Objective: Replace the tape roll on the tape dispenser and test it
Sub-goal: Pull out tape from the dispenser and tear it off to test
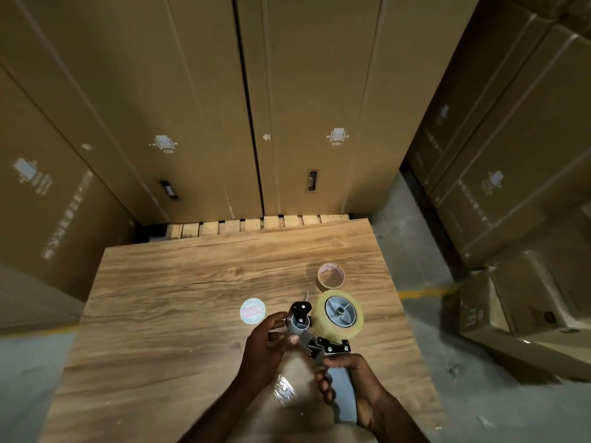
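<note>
The right hand (pixel 347 375) grips the dispenser (pixel 319 338) by its grey handle, above the desk (pixel 160 314) near its right edge. The left hand (pixel 267 340) pinches the front roller. A full tape roll (pixel 339 314) sits on the dispenser's hub. An empty core (pixel 331 275) lies just beyond; a round label (pixel 253 311) lies left.

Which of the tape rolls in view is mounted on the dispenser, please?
The full clear tape roll, sitting on the dispenser's grey hub beside the hands. The empty cardboard core lies loose on the table behind it.
</note>
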Demonstrator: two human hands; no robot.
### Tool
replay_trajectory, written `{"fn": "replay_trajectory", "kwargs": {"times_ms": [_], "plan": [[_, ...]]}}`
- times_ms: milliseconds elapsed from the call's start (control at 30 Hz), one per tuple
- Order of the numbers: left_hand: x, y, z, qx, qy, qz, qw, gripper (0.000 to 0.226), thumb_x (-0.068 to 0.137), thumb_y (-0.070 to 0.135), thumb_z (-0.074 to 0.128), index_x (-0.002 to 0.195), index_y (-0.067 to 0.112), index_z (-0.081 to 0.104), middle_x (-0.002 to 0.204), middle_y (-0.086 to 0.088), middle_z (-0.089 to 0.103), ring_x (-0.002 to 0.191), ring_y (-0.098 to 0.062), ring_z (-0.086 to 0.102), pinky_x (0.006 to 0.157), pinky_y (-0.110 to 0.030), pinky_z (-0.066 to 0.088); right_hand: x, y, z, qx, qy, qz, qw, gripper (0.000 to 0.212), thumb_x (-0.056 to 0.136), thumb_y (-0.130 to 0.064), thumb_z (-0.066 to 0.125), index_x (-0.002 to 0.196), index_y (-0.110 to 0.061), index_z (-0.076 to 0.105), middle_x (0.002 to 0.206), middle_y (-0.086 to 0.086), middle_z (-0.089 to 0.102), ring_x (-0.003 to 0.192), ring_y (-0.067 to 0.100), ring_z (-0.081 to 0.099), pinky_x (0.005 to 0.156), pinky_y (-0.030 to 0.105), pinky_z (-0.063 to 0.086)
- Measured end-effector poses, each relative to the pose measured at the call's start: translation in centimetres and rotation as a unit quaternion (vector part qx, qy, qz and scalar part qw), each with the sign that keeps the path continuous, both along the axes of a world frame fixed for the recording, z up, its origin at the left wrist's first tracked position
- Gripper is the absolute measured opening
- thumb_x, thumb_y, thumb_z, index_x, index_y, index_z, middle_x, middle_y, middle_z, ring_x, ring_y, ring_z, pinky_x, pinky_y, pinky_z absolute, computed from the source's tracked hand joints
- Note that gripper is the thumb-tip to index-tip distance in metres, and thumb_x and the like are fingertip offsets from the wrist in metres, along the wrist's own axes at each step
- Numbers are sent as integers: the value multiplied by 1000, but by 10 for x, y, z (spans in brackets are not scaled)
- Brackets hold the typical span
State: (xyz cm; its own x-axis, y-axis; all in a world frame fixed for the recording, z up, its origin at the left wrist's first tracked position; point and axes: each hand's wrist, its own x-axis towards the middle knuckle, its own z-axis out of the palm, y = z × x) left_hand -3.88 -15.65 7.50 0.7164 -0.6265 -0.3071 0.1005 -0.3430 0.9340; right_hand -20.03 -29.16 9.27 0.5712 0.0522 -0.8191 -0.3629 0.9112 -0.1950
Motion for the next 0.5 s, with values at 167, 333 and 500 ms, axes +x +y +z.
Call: {"fn": "replay_trajectory", "kwargs": {"times_ms": [167, 333, 500], "plan": [[-2, 13, -25, 31, 20, 2, 999, 59, 64, 36, 83, 119, 28, 61, 105, 5, 69, 87, -8, 67, 79, -18, 54, 11, -13, -30, -3, 24, 49, 999, 13, 82, -15, 60, 76, -3, 59, 61, 18, 54, 38, 24, 50, 36, 25, 44], [-7, 40, -49, 77, -10, 7, 997, 60, 65, 48, 80, 120, 33, 62, 109, 0, 72, 93, -15, 72, 85, -31, 58, 23, -11, -59, -57, 47, 91, 993, 13, 82, -17, 56, 76, -5, 56, 62, 14, 50, 42, 23, 45, 40, 25, 37], [-5, 62, -64, 114, -36, 14, 993, 48, 78, 19, 84, 120, 30, 63, 110, 0, 73, 92, -14, 73, 81, -19, 56, 31, -5, -75, -85, 62, 135, 985, 20, 69, -16, 65, 80, -3, 55, 62, 19, 51, 47, 27, 48, 45, 27, 35]]}}
